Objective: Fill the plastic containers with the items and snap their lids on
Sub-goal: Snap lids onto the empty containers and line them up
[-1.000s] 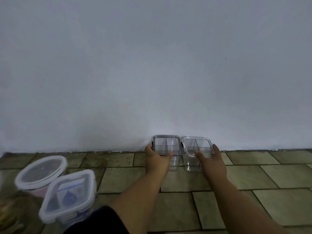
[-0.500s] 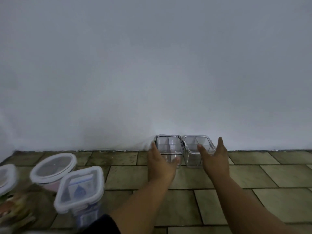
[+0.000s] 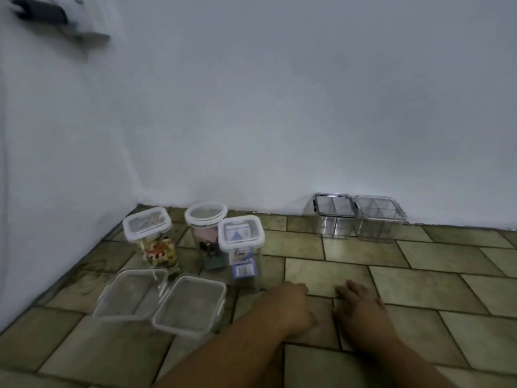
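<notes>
Two bare hands lie low over a tiled floor (image 3: 349, 259), both empty. The left hand (image 3: 285, 305) is loosely curled, knuckles up; the right hand (image 3: 361, 306) is flatter, fingers loosely spread toward the wall (image 3: 279, 107). Ahead and to the left of both hands, nearer the left one, stand three lidded tubs with contents: a tall tub (image 3: 242, 249) just beside the left hand, a round tub (image 3: 205, 228) behind it, and a third tub (image 3: 149, 236) toward the corner. Closer in, left of the left forearm, two flat boxes (image 3: 159, 301) sit side by side, long axes running away and slightly right; they look empty, lids apparently on, though blur makes this unsure. Well apart, ahead and right against the wall, two divided clear boxes (image 3: 359, 217) touch each other, seemingly empty. Contents of the tubs are too blurred to name
</notes>
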